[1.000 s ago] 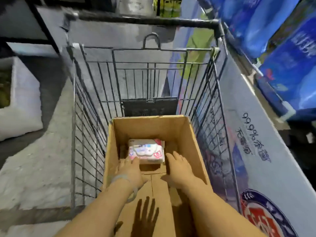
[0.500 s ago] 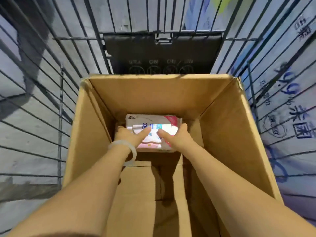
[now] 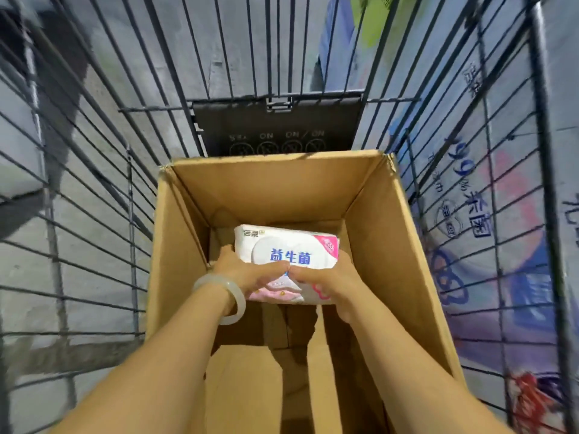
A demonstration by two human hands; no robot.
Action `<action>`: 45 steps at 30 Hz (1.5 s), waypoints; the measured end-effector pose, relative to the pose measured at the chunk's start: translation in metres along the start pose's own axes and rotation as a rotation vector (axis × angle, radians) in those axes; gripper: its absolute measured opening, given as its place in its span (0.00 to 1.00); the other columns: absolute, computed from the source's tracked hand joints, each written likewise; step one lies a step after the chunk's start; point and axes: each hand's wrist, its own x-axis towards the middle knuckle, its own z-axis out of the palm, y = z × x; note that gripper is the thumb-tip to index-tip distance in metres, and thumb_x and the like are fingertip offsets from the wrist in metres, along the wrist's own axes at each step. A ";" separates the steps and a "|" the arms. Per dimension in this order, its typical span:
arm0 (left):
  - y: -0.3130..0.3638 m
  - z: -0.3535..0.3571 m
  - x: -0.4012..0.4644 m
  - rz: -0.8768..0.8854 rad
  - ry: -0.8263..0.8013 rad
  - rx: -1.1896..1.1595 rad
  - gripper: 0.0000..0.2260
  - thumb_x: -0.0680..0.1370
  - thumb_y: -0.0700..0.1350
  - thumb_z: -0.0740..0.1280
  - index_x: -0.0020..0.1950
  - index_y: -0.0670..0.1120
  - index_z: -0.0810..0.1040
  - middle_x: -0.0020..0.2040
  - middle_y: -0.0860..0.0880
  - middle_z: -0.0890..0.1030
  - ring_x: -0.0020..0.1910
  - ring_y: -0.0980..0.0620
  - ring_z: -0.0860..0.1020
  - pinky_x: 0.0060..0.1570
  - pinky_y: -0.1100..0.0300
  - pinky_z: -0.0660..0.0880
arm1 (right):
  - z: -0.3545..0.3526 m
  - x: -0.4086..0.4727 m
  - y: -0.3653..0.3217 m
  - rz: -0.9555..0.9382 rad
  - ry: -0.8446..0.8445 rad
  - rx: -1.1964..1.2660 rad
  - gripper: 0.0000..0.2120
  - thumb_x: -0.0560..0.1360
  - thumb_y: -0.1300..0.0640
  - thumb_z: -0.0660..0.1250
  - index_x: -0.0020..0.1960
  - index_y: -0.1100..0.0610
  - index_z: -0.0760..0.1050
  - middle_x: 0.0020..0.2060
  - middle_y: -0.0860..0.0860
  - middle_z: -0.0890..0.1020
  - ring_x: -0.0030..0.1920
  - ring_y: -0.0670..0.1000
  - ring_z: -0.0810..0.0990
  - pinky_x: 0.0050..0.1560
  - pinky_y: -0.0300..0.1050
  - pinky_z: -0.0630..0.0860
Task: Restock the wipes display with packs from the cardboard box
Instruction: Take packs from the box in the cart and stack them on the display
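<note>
Wipes pack (image 3: 286, 245), white with pink corner and blue lettering, sits deep inside the cardboard box (image 3: 391, 233), toward its far end. Left hand (image 3: 247, 272) grips the pack's near left edge, thumb curled over the top. Right hand (image 3: 326, 278) grips the near right edge likewise; thumbs almost meet. Pale bangle (image 3: 230, 300) on left wrist. Box stands in a wire trolley (image 3: 103, 195), against its far wall.
</note>
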 end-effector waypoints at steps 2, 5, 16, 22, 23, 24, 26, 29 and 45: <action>0.023 0.000 -0.043 0.066 -0.050 0.023 0.29 0.60 0.54 0.81 0.57 0.49 0.77 0.47 0.50 0.85 0.39 0.55 0.82 0.29 0.64 0.76 | -0.005 -0.028 -0.015 -0.106 0.031 -0.034 0.26 0.63 0.54 0.81 0.57 0.51 0.76 0.50 0.48 0.84 0.52 0.47 0.83 0.47 0.43 0.82; 0.047 -0.006 -0.092 0.200 -0.100 0.079 0.23 0.61 0.51 0.81 0.53 0.46 0.81 0.43 0.47 0.85 0.27 0.55 0.79 0.25 0.64 0.73 | -0.015 -0.073 -0.044 -0.261 0.076 -0.024 0.27 0.62 0.60 0.81 0.58 0.55 0.77 0.51 0.50 0.85 0.52 0.47 0.84 0.48 0.43 0.83; 0.093 0.000 -0.308 0.817 -0.208 0.209 0.20 0.68 0.40 0.76 0.58 0.47 0.75 0.44 0.53 0.81 0.40 0.57 0.82 0.27 0.71 0.75 | -0.044 -0.279 -0.075 -0.601 0.377 0.197 0.38 0.57 0.56 0.83 0.62 0.59 0.72 0.49 0.54 0.84 0.47 0.48 0.85 0.42 0.44 0.83; 0.048 0.044 -0.455 1.062 -0.459 0.344 0.12 0.70 0.34 0.74 0.44 0.50 0.79 0.33 0.57 0.85 0.32 0.65 0.81 0.27 0.74 0.73 | -0.065 -0.443 -0.011 -0.712 0.700 0.295 0.47 0.51 0.45 0.83 0.64 0.59 0.71 0.52 0.57 0.83 0.51 0.53 0.84 0.49 0.55 0.82; 0.038 0.056 -0.480 1.100 -0.505 0.371 0.12 0.70 0.34 0.74 0.43 0.50 0.79 0.32 0.58 0.84 0.30 0.66 0.80 0.27 0.74 0.72 | -0.070 -0.479 0.002 -0.742 0.767 0.289 0.43 0.52 0.48 0.83 0.62 0.60 0.73 0.52 0.57 0.84 0.50 0.51 0.84 0.50 0.54 0.82; 0.027 0.069 -0.505 1.138 -0.549 0.410 0.11 0.70 0.37 0.75 0.42 0.51 0.79 0.31 0.60 0.83 0.29 0.66 0.80 0.28 0.75 0.72 | -0.075 -0.511 0.019 -0.759 0.818 0.288 0.40 0.53 0.51 0.82 0.61 0.61 0.74 0.52 0.57 0.84 0.49 0.50 0.84 0.51 0.52 0.82; 0.007 0.095 -0.553 1.212 -0.616 0.522 0.13 0.63 0.50 0.78 0.44 0.52 0.81 0.32 0.61 0.83 0.33 0.65 0.80 0.35 0.71 0.75 | -0.085 -0.579 0.049 -0.764 0.926 0.296 0.35 0.55 0.56 0.80 0.60 0.63 0.75 0.51 0.57 0.85 0.48 0.48 0.84 0.51 0.46 0.82; -0.022 0.138 -0.623 1.324 -0.703 0.616 0.24 0.52 0.62 0.73 0.44 0.54 0.82 0.42 0.58 0.85 0.44 0.60 0.81 0.50 0.55 0.77 | -0.098 -0.666 0.096 -0.726 1.131 0.349 0.42 0.51 0.49 0.81 0.62 0.59 0.73 0.52 0.53 0.84 0.50 0.49 0.84 0.54 0.50 0.81; -0.197 0.309 -0.894 1.417 -1.616 0.498 0.17 0.63 0.36 0.79 0.48 0.46 0.81 0.36 0.62 0.84 0.35 0.68 0.80 0.33 0.75 0.74 | -0.091 -0.997 0.276 -0.587 1.833 0.516 0.46 0.51 0.52 0.83 0.66 0.57 0.69 0.55 0.56 0.83 0.54 0.54 0.84 0.50 0.55 0.82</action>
